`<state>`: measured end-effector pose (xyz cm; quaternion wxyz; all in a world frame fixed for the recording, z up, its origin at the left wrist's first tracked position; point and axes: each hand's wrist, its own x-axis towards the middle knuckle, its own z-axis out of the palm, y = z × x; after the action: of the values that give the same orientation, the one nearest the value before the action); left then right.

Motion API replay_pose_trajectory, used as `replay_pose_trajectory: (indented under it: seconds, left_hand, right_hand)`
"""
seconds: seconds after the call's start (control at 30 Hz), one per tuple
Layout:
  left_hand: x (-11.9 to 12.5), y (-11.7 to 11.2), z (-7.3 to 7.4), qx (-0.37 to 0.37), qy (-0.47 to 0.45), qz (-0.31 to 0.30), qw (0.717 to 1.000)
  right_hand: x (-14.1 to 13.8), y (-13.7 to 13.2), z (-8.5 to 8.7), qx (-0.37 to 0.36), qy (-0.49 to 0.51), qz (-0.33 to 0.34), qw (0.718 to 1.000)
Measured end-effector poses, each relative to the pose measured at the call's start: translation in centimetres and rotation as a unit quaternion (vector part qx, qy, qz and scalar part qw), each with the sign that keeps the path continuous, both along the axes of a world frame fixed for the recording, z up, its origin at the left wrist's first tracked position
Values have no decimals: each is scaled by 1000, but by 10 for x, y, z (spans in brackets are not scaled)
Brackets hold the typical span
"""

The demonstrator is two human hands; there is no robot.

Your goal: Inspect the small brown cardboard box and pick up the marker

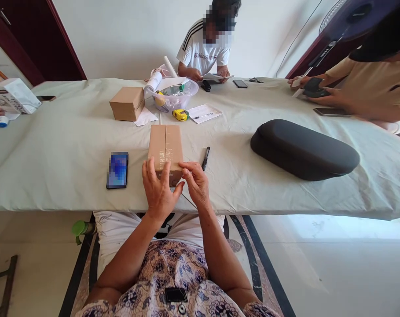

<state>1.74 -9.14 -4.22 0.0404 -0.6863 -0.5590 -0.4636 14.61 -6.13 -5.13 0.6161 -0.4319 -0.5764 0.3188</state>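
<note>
A closed brown cardboard box (165, 141) with a strip of clear tape along its top stands on the table in front of me. My left hand (157, 187) rests on the near left part of the box, fingers spread over its top edge and thumb by its front face. At the near right corner, my right hand (196, 181) has thumb and index finger pinched together against the box. Whatever is in that pinch, if anything, is too small to make out. Just right of the box lies a black marker (206, 158); to its left is a phone (117, 170).
Beyond the box are a second cardboard box (127, 103), a plastic basin (189, 91) and a yellow tape measure (180, 115). A large dark case (305, 149) lies to the right. One person (204, 57) sits opposite; others are at both sides of the cloth-covered table (71, 145).
</note>
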Motion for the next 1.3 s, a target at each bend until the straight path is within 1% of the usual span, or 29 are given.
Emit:
replay_pose_trajectory:
  seconds: [0.13, 0.3, 0.4, 0.57, 0.7, 0.8, 0.97, 1.1, 1.3]
  left_hand:
    - [1, 4, -1, 13, 11, 13, 1000]
    - [-2, 10, -1, 20, -19, 28, 999]
    - [-4, 11, -1, 37, -3, 35, 999]
    - [-10, 12, 1, 67, 31, 41, 996]
    - [-12, 12, 3, 69, 42, 37, 996]
    - [-12, 11, 2, 64, 39, 33, 997]
    - [-13, 10, 0, 74, 46, 25, 996]
    - [-13, 10, 0, 83, 58, 25, 995]
    - [-13, 9, 0, 78, 57, 25, 995]
  right_hand:
    - [-2, -1, 1, -6, 5, -4, 1000]
    - [-7, -7, 7, 3, -16, -14, 1000]
    - [-8, -12, 9, 1, -21, -7, 1000]
    - [-8, -11, 9, -10, -2, 36, 999]
    - [-6, -4, 2, -19, 37, 67, 997]
    - [-1, 1, -1, -32, 46, 89, 994]
    - [8, 8, 4, -53, 36, 139, 988]
    - [10, 14, 8, -59, 32, 120, 990]
    - [8, 24, 8, -73, 54, 100, 991]
